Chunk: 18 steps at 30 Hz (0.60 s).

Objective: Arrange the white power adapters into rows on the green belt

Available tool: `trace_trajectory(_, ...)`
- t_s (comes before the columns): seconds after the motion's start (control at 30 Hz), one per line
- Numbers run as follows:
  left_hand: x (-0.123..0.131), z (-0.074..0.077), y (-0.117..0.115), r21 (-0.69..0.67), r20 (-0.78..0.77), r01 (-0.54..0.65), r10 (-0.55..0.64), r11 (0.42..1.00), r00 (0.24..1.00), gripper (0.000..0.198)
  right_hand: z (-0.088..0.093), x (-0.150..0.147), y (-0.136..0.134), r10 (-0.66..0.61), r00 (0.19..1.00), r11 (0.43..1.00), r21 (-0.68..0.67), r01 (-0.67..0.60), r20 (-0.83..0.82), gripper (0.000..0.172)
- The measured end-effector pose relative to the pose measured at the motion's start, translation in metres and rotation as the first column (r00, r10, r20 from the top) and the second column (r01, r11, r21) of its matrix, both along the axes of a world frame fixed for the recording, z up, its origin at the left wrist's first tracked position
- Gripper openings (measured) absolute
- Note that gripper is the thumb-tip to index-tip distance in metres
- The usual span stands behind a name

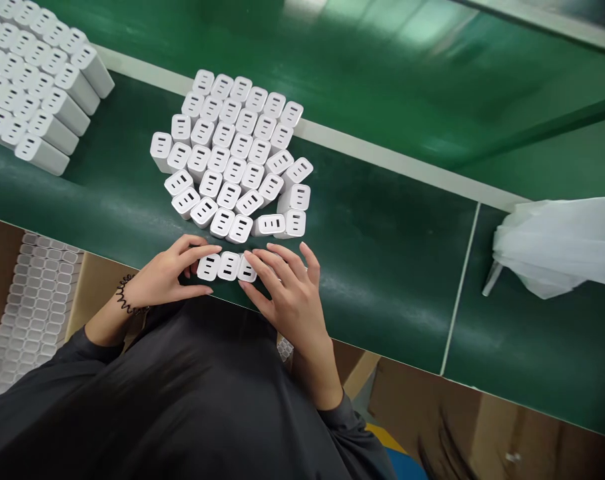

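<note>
Because their casings look like smooth, hard plastic, the three white blocks [228, 266] in the short row should be light, stiff and a little slippery, best taken by their flat sides rather than the slotted tops. The row stands at the near edge of the green table [382, 247], between the two hands. The left hand [165, 273], half curled, has fingers and thumb about its left end; the right hand [292, 290], fingers loosely spread, touches the right-end block. Whether either grips firmly, I cannot tell
</note>
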<state>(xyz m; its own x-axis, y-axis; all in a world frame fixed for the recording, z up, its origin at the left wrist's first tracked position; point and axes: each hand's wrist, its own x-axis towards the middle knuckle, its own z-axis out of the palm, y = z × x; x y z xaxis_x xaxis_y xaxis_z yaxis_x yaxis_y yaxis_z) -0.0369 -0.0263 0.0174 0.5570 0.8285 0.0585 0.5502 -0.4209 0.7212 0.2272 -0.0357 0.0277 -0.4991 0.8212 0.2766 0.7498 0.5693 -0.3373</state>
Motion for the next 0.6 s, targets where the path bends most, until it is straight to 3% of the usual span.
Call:
trace_trajectory(0.17, 0.005, 0.0, 0.002, 0.118, -0.062, -0.042, 0.05, 0.992, 0.997, 0.042, 0.01, 0.004, 0.004, 0.097, 0.994, 0.993, -0.077, -0.093, 0.051, 0.047)
trace_trajectory(0.4, -0.005, 0.0, 0.004, 0.15, -0.062, -0.085, 0.095, 0.985, 0.994, 0.044, 0.041, 0.005, 0.029, 0.444, 0.876, 0.894, -0.161, -0.418, 0.19, 0.062)
trace_trajectory(0.6, -0.019, -0.003, 0.0, 0.192, -0.074, -0.165, 0.182, 0.967, 0.98, 0.045, 0.044, -0.014, 0.044, 0.5, 0.82, 0.866, -0.148, -0.478, 0.277, 0.051)
